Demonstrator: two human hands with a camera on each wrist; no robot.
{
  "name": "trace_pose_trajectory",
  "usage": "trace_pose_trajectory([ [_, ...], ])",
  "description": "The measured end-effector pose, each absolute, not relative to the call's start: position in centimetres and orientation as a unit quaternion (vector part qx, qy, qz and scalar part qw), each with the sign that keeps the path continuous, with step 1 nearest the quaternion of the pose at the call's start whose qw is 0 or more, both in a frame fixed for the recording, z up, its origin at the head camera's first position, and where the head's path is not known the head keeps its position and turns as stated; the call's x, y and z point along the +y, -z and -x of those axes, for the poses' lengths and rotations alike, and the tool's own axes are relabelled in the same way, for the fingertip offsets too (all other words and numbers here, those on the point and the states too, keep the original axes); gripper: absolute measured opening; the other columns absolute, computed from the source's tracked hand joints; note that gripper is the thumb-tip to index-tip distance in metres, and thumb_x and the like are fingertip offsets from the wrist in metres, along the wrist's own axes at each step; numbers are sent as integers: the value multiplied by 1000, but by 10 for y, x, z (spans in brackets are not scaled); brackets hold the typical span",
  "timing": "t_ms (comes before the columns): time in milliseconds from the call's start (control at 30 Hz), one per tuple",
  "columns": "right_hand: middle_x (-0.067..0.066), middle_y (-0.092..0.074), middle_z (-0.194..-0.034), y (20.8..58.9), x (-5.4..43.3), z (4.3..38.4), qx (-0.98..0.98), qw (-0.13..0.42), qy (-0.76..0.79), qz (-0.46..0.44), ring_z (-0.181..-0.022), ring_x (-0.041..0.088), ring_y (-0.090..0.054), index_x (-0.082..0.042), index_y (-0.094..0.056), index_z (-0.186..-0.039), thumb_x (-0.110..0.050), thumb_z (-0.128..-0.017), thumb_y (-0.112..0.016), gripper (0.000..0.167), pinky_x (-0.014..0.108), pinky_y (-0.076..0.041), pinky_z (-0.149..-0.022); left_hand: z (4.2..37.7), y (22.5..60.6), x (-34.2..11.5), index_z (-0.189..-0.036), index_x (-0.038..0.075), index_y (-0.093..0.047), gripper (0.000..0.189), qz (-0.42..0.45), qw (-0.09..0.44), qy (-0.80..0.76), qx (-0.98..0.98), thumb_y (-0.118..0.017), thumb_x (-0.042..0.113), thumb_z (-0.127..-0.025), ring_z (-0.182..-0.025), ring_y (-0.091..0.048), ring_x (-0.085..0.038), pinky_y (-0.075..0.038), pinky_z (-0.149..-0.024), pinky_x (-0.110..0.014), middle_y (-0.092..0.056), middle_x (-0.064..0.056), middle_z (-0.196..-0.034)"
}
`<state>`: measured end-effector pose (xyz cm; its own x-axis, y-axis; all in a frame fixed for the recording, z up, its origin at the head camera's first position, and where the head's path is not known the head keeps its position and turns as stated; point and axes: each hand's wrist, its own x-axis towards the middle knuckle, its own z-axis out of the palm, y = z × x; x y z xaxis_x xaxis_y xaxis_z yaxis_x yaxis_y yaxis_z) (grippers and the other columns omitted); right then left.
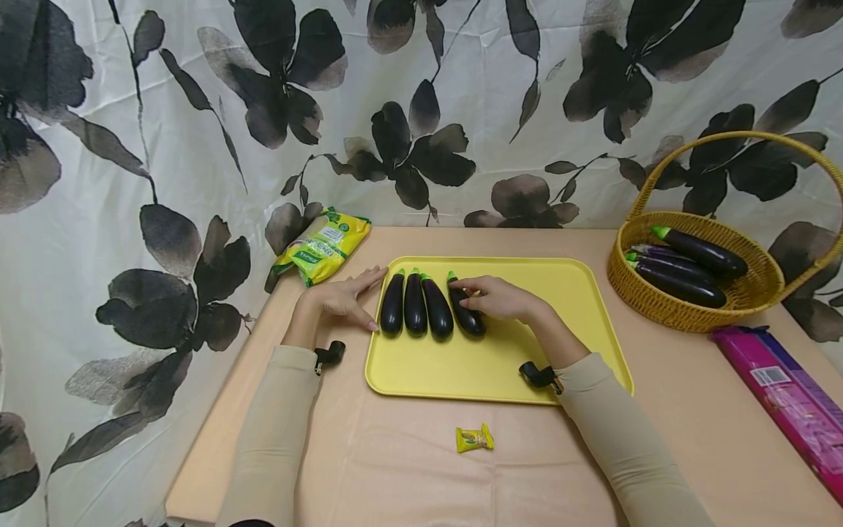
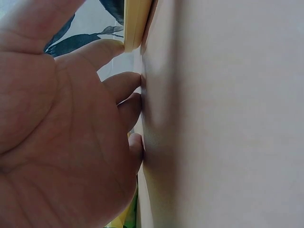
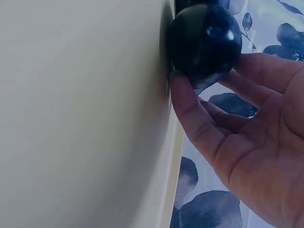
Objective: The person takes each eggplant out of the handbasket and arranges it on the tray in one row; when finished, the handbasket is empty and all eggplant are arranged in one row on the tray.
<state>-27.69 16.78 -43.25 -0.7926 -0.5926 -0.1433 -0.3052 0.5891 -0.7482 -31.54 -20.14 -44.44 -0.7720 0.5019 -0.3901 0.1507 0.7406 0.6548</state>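
The rightmost eggplant point(image 1: 470, 320) in the row lies on the yellow tray point(image 1: 428, 373), its green stem end away from you and a narrow gap between it and the three other eggplants point(image 1: 415, 307) on its left. Your right hand point(image 1: 497, 298) grasps it between thumb and fingers; how firmly, you cannot tell from here. The skin looks glossy and round, so a quick or uneven release could let it roll into its nearest neighbour and push the row askew. Squeezing off-centre could also make it slip or swivel.

Your left hand point(image 1: 339, 300) grasps nothing: its fingers are spread beside the tray's left edge, with a fingertip against the rim. Leaning into that rim could slide the tray and set the eggplants rolling. Mind your right sleeve point(image 1: 626, 439) too: lowered, it could catch the tray's near edge and jolt everything.
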Motion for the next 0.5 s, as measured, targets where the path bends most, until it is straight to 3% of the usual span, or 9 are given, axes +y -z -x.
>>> trace_pose_trajectory([
  [167, 14, -58, -119, 430, 167, 275, 867, 199, 376, 259, -85, 20, -53, -10, -52, -154, -17, -106, -56, 48, 30, -44, -74, 315, 444, -201, -168, 38, -12, 136, -181, 284, -308, 890, -100, 44, -64, -163, 13, -28, 6, -130, -58, 5, 1, -177],
  [333, 19, -59, -136, 429, 166, 274, 866, 204, 378, 254, -97, 23, -58, -10, -50, -155, -17, -107, -56, 49, 30, -50, -78, 315, 445, -201, -168, 38, -12, 136, -181, 281, -309, 890, -100, 43, -64, -163, 12, -28, 6, -130, -58, 4, 0, -177],
  [500, 21, -58, -141, 431, 167, 276, 867, 202, 375, 258, -99, 24, -60, -10, -49, -155, -19, -106, -58, 51, 30, -53, -80, 315, 445, -201, -168, 38, -12, 136, -182, 280, -308, 891, -100, 44, -64, -163, 12, -28, 6, -130, -59, 4, 1, -177],
])
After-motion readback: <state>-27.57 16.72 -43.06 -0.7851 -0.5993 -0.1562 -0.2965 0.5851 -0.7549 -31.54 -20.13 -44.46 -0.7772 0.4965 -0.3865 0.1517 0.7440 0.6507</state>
